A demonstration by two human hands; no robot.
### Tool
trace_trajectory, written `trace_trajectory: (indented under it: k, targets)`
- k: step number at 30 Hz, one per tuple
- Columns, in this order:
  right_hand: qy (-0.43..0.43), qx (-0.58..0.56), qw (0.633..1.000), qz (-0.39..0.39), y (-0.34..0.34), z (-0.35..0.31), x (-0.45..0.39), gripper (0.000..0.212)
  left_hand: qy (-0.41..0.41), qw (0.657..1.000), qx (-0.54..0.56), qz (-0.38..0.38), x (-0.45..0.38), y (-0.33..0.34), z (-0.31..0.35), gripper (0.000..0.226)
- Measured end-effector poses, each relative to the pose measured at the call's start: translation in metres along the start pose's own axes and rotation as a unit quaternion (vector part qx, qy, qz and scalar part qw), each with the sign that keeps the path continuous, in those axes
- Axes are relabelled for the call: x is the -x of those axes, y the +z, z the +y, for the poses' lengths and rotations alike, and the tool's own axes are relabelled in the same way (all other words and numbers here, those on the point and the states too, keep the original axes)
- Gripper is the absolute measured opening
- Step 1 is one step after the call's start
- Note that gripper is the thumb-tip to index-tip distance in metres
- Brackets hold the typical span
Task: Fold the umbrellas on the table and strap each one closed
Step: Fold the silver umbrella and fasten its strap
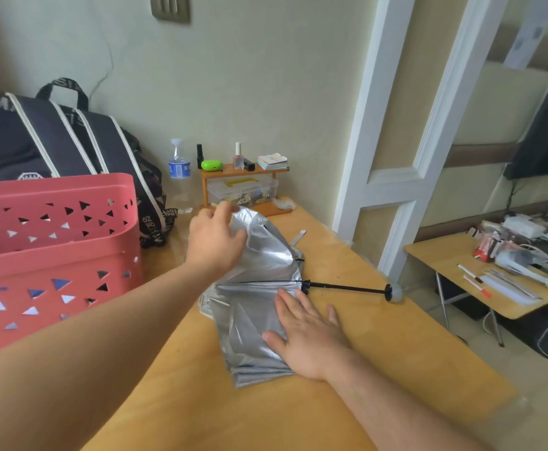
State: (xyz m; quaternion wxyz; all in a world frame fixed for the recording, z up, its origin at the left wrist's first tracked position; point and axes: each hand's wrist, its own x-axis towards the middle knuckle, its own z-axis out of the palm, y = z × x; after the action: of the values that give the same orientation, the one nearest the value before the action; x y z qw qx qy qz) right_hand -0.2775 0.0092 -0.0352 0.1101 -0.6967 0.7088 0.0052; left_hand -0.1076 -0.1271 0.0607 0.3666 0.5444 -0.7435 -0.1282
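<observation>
A silver umbrella [259, 271] lies collapsed on the wooden table [380, 353], its canopy loose and crumpled. Its black shaft [347, 287] sticks out to the right and ends in a grey handle [394, 292] at the table's edge. My left hand [215, 239] grips the far top fold of the canopy and lifts it. My right hand [305, 333] lies flat with straight fingers, pressing the near part of the canopy down onto the table. A grey strap [298, 237] lies beside the canopy on its far right.
A red perforated basket [54, 249] stands at the left with a dark bag [54, 138] behind it. At the back are a water bottle [179, 174] and a small wooden shelf [243, 172] with bottles. A cluttered side table [494, 275] stands at the right.
</observation>
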Motion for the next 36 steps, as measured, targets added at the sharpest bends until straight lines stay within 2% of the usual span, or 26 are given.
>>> trace_trajectory:
  k: [2,4,5,7,9,11,13,14,18,20,22,25,27,30,33,36]
  targets:
    - [-0.002,0.002,1.0,0.001,0.0,0.0,0.0,0.079,-0.133,0.982,0.096,-0.094,-0.022,0.004,0.01,0.065]
    - [-0.003,0.001,1.0,0.001,0.001,0.002,0.0,0.08,-0.164,0.956,0.172,-0.173,-0.035,0.009,0.013,0.07]
    - [-0.004,0.002,1.0,0.001,0.001,0.002,0.0,0.08,-0.149,0.958,0.164,-0.181,-0.039,0.009,0.012,0.061]
    - [-0.006,0.003,1.0,-0.001,0.0,0.003,0.0,0.081,-0.128,0.97,0.155,-0.14,-0.043,0.01,0.009,0.035]
    - [-0.008,0.003,1.0,-0.002,-0.001,0.003,-0.001,0.081,-0.147,0.953,0.244,-0.103,-0.045,0.003,0.012,0.016]
    - [-0.007,0.002,1.0,-0.005,-0.001,0.003,0.0,0.081,-0.161,0.915,0.362,-0.08,-0.044,-0.012,0.019,0.021]
    - [-0.005,-0.001,1.0,-0.004,-0.001,0.003,-0.001,0.08,-0.179,0.849,0.489,-0.096,-0.04,-0.028,0.028,0.023]
    - [-0.006,-0.002,1.0,-0.004,-0.001,0.003,-0.001,0.08,-0.177,0.828,0.519,-0.114,-0.036,-0.034,0.033,0.024]
    - [-0.014,-0.006,1.0,-0.004,0.0,0.003,0.001,0.075,-0.162,0.815,0.522,-0.194,-0.015,-0.042,0.04,0.021]
    - [-0.02,-0.012,1.0,-0.003,-0.001,0.003,0.003,0.073,-0.15,0.825,0.498,-0.223,-0.008,-0.037,0.035,0.034]
    - [-0.025,-0.025,0.999,0.009,-0.002,0.004,0.005,0.073,-0.134,0.866,0.437,-0.204,-0.004,-0.032,0.03,0.043]
    - [-0.034,-0.027,0.998,0.037,0.0,0.005,0.007,0.074,-0.123,0.908,0.383,-0.117,0.003,-0.028,0.029,0.033]
    - [-0.036,-0.019,0.998,0.052,0.001,0.004,0.009,0.075,-0.094,0.929,0.344,-0.097,0.008,-0.028,0.031,0.029]
    - [-0.041,-0.045,0.994,0.092,0.0,0.004,0.01,0.073,-0.074,0.94,0.323,-0.081,0.016,-0.031,0.033,0.031]
    - [-0.068,-0.117,0.971,0.197,0.001,0.007,0.012,0.065,-0.054,0.949,0.3,-0.081,0.024,-0.033,0.034,0.031]
    - [-0.017,-0.251,0.907,0.338,-0.022,0.007,0.014,0.037,-0.056,0.948,0.303,-0.075,0.028,-0.032,0.034,0.029]
